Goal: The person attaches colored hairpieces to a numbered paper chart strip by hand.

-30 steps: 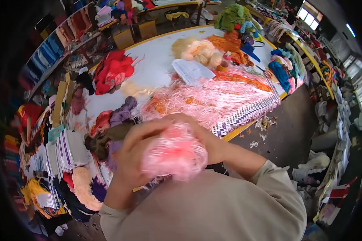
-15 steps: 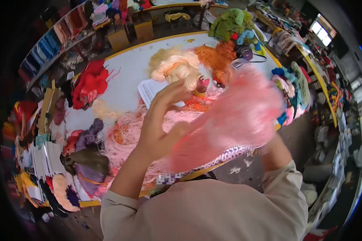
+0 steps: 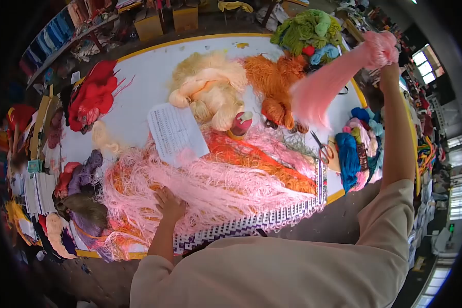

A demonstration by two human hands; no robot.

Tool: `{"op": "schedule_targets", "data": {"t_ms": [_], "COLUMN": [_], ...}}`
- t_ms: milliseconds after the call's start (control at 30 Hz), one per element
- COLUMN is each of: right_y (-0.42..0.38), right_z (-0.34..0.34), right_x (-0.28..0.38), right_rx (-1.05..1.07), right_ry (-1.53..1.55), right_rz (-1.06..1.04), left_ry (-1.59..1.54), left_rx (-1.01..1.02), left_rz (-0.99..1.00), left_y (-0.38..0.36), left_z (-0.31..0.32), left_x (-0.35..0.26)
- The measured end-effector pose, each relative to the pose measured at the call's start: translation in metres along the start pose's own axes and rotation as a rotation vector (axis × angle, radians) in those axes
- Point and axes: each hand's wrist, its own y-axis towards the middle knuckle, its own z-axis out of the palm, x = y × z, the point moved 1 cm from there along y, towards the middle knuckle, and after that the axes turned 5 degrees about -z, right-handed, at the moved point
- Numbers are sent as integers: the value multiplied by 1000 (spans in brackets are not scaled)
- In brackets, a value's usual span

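Observation:
My left hand [image 3: 170, 204] lies with fingers spread on loose light pink yarn [image 3: 215, 179] covering the near part of the table. Raised at the upper right, my right hand [image 3: 387, 57] is closed around a pink yarn skein [image 3: 328, 79], whose loose end hangs down to the left. Along the table's near edge, a row of white and purple tags [image 3: 256, 220] borders the strands. Orange yarn [image 3: 262, 164] runs among the pink. A printed sheet [image 3: 177, 133] lies behind it, beside a cone with a dark pink top [image 3: 240, 124]. Scissors [image 3: 323, 150] rest to the right.
Cream yarn [image 3: 210, 87], rust yarn [image 3: 274, 82] and green yarn [image 3: 310, 31] lie toward the table's back. Red yarn [image 3: 95, 95] is at the left, above purple yarn [image 3: 90, 172]. Blue skeins [image 3: 348, 159] sit at the right edge. Cardboard boxes [image 3: 185, 18] stand beyond.
My right hand has swung up and right with the pink skein. My left hand has dropped from the air onto the light pink yarn. The view has shifted, and the scissors now show.

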Motion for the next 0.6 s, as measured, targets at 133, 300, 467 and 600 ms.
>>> {"op": "schedule_targets", "data": {"t_ms": [133,300,467,600], "right_y": [42,34,-117,-242], "right_z": [11,111,269,350], "right_x": [-65,-213,-196,-209], "right_rx": [-184,19,376,784], "right_ry": [-174,-506,-542,-899], "right_rz": [77,-443,-335,-222], "left_ry": [54,118,154,189], "left_rx": [87,152,185,171], "left_rz": [-64,-131,-125,-130], "left_y": [5,15,23,31], "left_z": [-5,-5,1,12], "left_x": [-15,-32,-26,-16]}}
